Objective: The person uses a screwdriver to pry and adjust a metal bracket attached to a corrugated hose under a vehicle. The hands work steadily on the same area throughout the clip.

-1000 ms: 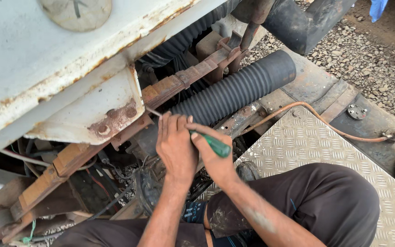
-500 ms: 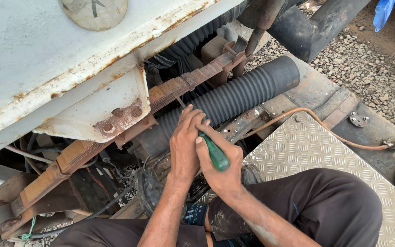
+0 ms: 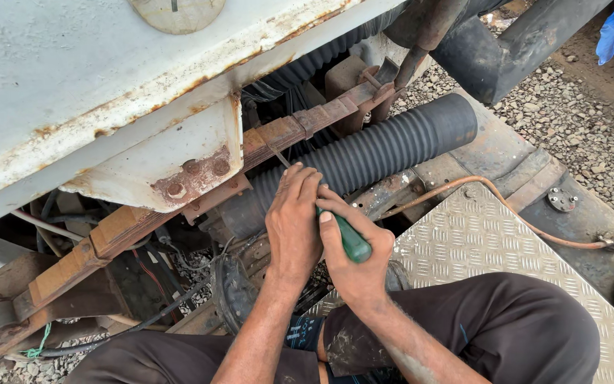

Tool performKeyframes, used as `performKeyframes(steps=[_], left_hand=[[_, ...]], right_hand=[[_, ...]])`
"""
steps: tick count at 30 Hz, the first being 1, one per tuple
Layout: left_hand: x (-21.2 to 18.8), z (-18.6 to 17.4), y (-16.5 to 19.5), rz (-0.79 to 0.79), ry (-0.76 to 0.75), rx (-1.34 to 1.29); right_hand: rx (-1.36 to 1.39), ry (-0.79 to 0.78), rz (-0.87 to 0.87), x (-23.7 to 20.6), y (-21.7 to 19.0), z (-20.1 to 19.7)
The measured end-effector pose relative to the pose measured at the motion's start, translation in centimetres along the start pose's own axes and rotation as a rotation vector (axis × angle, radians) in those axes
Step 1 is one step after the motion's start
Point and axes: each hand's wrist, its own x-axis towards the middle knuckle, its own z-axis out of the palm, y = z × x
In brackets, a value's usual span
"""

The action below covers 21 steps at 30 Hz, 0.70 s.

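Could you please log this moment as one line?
right hand: grips green-handled screwdriver | left hand: steadies its shaft | beside: black ribbed hose

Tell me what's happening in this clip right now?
A person sits on a checkered metal plate beside a rusty vehicle frame. The right hand grips a green-handled screwdriver, and the left hand steadies its shaft. The tip points up toward the rusted bracket, just above a black ribbed hose. Whether the tip touches anything is unclear.
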Motion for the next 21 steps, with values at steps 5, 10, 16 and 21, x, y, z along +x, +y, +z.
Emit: performKeyframes(steps=[5, 10, 16, 21], left_hand=[[0.7, 0.3, -0.9, 0.037, 0.017, 0.063], [0.3, 0.8, -1.2, 0.062, -0.024, 0.049], [1.0, 1.1, -1.5, 0.006, -0.08, 0.137], [0.6, 0.3, -1.2, -0.027, -0.082, 0.025]], right_hand=[[0.072, -0.038, -0.021, 1.1, 1.5, 0.6], [0.132, -0.032, 0.076, 1.9, 2.7, 0.1], [0.075, -0.068, 0.084, 2.2, 2.2, 0.6], [0.058, -0.022, 0.108, 1.7, 0.9, 0.8]])
